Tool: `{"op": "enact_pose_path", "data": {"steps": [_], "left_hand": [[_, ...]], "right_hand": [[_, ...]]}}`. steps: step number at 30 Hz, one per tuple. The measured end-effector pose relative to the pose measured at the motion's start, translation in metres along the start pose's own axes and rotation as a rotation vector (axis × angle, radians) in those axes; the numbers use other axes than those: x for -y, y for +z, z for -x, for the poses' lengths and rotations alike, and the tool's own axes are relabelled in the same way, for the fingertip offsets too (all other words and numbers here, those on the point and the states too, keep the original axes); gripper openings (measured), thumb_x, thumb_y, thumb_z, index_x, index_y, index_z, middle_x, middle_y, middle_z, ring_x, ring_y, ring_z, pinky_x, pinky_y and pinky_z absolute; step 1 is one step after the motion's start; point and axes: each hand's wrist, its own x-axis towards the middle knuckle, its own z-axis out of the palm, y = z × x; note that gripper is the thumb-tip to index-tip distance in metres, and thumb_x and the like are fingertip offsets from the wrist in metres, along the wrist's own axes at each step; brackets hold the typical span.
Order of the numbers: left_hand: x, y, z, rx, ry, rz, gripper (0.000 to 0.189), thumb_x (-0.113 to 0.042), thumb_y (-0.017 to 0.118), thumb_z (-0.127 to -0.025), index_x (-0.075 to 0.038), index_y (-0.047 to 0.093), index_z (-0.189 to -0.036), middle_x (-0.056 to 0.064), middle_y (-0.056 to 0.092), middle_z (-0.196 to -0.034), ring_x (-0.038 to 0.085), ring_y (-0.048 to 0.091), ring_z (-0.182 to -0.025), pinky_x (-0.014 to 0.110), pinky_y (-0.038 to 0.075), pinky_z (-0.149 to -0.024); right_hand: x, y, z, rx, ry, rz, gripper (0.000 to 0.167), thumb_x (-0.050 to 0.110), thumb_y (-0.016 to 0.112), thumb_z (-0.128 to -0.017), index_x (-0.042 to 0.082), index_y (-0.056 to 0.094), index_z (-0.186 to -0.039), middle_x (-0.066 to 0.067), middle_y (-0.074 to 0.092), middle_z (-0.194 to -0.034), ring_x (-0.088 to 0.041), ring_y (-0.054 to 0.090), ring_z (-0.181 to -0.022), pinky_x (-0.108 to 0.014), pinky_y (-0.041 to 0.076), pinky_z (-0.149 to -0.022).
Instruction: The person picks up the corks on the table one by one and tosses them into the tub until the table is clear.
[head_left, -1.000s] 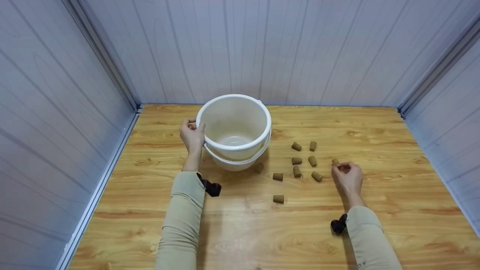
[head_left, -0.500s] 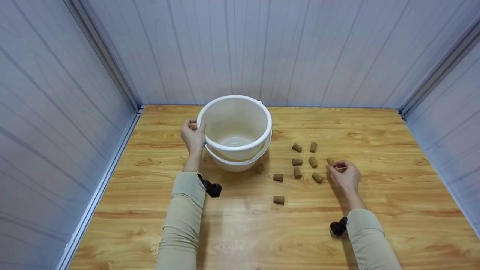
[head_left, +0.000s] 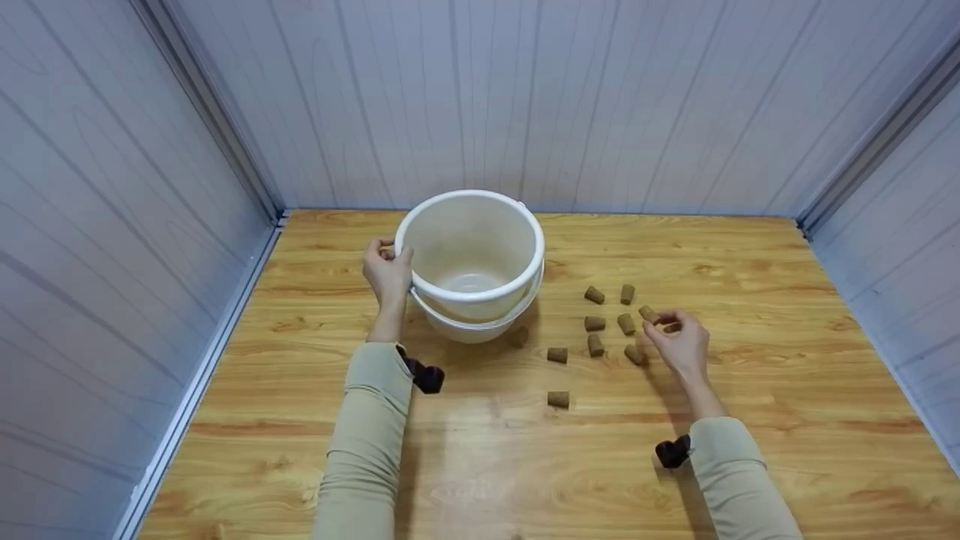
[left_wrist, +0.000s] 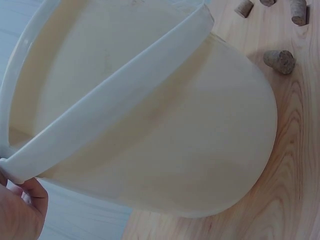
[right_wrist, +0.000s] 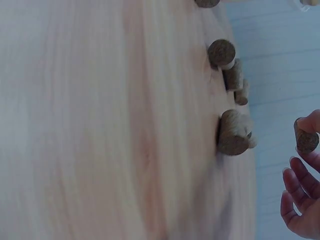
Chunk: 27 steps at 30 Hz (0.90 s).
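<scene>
At the left rim of a white bucket (head_left: 472, 295), my left hand (head_left: 388, 277) grips with the thumb over the edge and fingers outside. The bucket's wire handle hangs down its near side. My right hand (head_left: 684, 345) pinches a tapered cork (right_wrist: 307, 139) between thumb and fingertips, held above the table; its other fingers are loosely bent. Just left of that hand lie several loose corks (head_left: 626, 324) on the wood. In the left wrist view, the bucket wall (left_wrist: 190, 135) fills most of the picture. The visible part of the bucket's inside shows only its bare bottom.
Close to the bucket's lower right side lies one cork (head_left: 519, 337), partly in shadow. Another cork (head_left: 558, 399) sits nearer the front. The wooden tabletop (head_left: 480, 465) is bounded by pale panel walls (head_left: 495, 97) at the back and both sides.
My right hand has moved left and a little farther from me, carrying the cork up and toward the other corks. The left hand and the bucket have stayed almost still.
</scene>
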Motion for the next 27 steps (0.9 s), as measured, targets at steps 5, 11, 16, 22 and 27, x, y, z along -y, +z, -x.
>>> {"op": "enact_pose_path", "data": {"steps": [5, 11, 16, 22, 27], "left_hand": [[0.0, 0.0, 0.0, -0.003, -0.002, -0.001, 0.016, 0.007, 0.067, -0.081, 0.005, 0.062, -0.096, 0.0, 0.047, -0.065, 0.011, 0.046, -0.062, 0.021, 0.038, -0.054], [0.0, 0.0, 0.0, -0.001, -0.003, -0.002, 0.016, 0.007, 0.066, -0.08, 0.005, 0.062, -0.096, 0.001, 0.047, -0.066, 0.011, 0.046, -0.065, 0.022, 0.038, -0.056], [0.001, 0.0, 0.0, -0.004, -0.006, 0.004, 0.018, 0.007, 0.067, -0.08, 0.005, 0.063, -0.097, 0.0, 0.048, -0.064, 0.01, 0.046, -0.062, 0.021, 0.038, -0.055], [-0.001, 0.0, 0.001, -0.004, 0.003, -0.003, 0.02, 0.007, 0.066, -0.079, 0.007, 0.063, -0.099, -0.002, 0.046, -0.061, 0.009, 0.044, -0.058, 0.021, 0.036, -0.055], [-0.002, 0.001, 0.0, -0.002, -0.003, -0.009, 0.018, 0.007, 0.066, -0.079, 0.006, 0.063, -0.097, -0.002, 0.046, -0.062, 0.009, 0.044, -0.059, 0.021, 0.036, -0.054]], "right_hand": [[0.013, 0.003, -0.002, 0.004, -0.07, -0.007, 0.02, 0.009, 0.074, -0.08, -0.006, 0.067, -0.092, -0.019, 0.067, -0.088, -0.032, 0.059, -0.079, -0.03, 0.043, -0.07], [0.027, 0.006, -0.002, 0.018, -0.128, -0.032, 0.02, 0.004, 0.075, -0.079, -0.008, 0.066, -0.093, -0.02, 0.065, -0.088, -0.034, 0.06, -0.079, -0.018, 0.042, -0.064], [0.044, 0.007, -0.001, 0.048, -0.145, -0.075, 0.022, 0.004, 0.075, -0.079, -0.009, 0.066, -0.095, -0.02, 0.065, -0.091, -0.033, 0.06, -0.081, -0.016, 0.042, -0.063], [0.062, 0.01, 0.0, 0.073, -0.16, -0.122, 0.021, 0.005, 0.075, -0.08, -0.007, 0.066, -0.095, -0.017, 0.065, -0.091, -0.03, 0.059, -0.081, -0.021, 0.043, -0.066], [0.076, 0.015, -0.002, 0.079, -0.202, -0.15, 0.02, 0.005, 0.075, -0.081, -0.006, 0.067, -0.095, -0.016, 0.065, -0.087, -0.029, 0.059, -0.079, -0.024, 0.044, -0.066]]}}
